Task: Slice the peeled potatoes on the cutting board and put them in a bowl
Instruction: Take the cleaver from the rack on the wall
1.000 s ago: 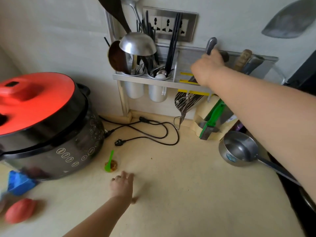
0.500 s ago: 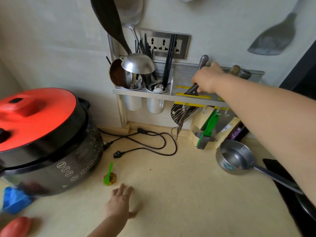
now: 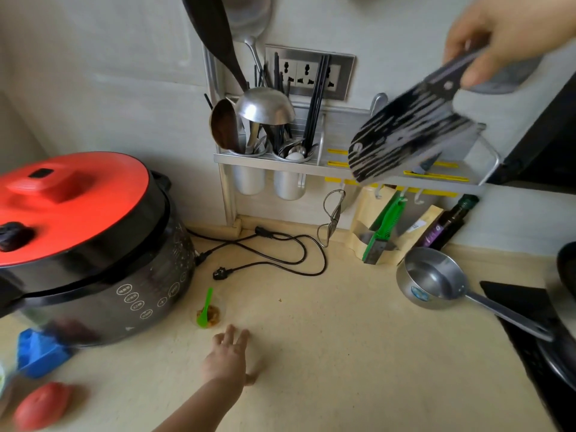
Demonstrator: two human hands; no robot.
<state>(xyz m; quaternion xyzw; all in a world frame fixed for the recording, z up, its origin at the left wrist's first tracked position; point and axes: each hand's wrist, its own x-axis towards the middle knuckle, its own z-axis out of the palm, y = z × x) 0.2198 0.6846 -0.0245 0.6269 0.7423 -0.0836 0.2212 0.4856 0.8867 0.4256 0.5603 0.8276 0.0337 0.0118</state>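
Right hand is up in the top right corner, fingers wrapped around the handle of a big cleaver. The blade is dark with pale streaks, motion-blurred, and hangs in the air in front of the wall rack, tilted down to the left.

Left hand is flat on the cream countertop, fingers spread and holding nothing, just below a little clear cup with a green spoon in it and some brownish stuff.

No potatoes, cutting board or bowl anywhere in this view, so can't say where those are.

On the left is a black cooker with a red lid, and a row of round white button icons on its front, too small to read. Its black cord lies unplugged on the counter. A double socket sits on the wall above the rack's 2 utensil cups. A steel saucepan sits on the right with a blue sticker I can't make out. A dark bottle leans in the corner with a purple label, unreadable. A blurry red thing sits bottom left.
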